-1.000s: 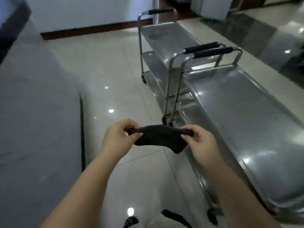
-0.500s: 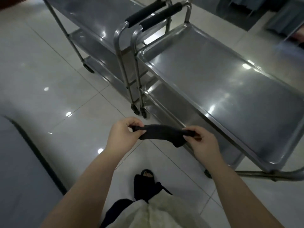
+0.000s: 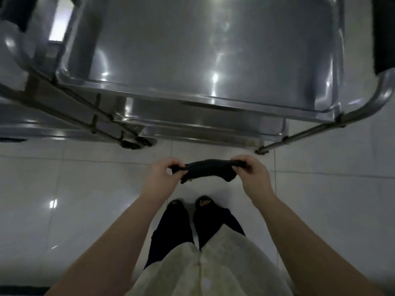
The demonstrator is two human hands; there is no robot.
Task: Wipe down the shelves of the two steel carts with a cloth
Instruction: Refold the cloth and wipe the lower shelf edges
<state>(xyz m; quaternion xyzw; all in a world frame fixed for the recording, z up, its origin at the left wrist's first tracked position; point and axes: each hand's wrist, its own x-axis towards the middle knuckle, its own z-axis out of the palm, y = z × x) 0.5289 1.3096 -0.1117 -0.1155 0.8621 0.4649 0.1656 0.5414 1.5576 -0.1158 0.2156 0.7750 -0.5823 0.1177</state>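
A dark cloth (image 3: 204, 170) is stretched between both hands above the floor, in front of the near steel cart. My left hand (image 3: 161, 175) pinches its left end and my right hand (image 3: 253, 175) pinches its right end. The near cart's top shelf (image 3: 203, 50) fills the upper middle, a bare shiny tray with a raised rim, and a lower shelf (image 3: 192, 127) shows beneath its front edge. A part of the second cart (image 3: 25, 122) shows at the far left, touching or very close to the first.
A black-gripped cart handle (image 3: 384, 35) curves down at the upper right. Cart wheels (image 3: 136, 143) rest on the glossy white tile floor (image 3: 64, 189). My dark shoes (image 3: 190, 208) and light garment stand below the hands.
The view has swung down and toward the near cart, which now lies straight ahead. Both hands keep the same grip on the cloth.
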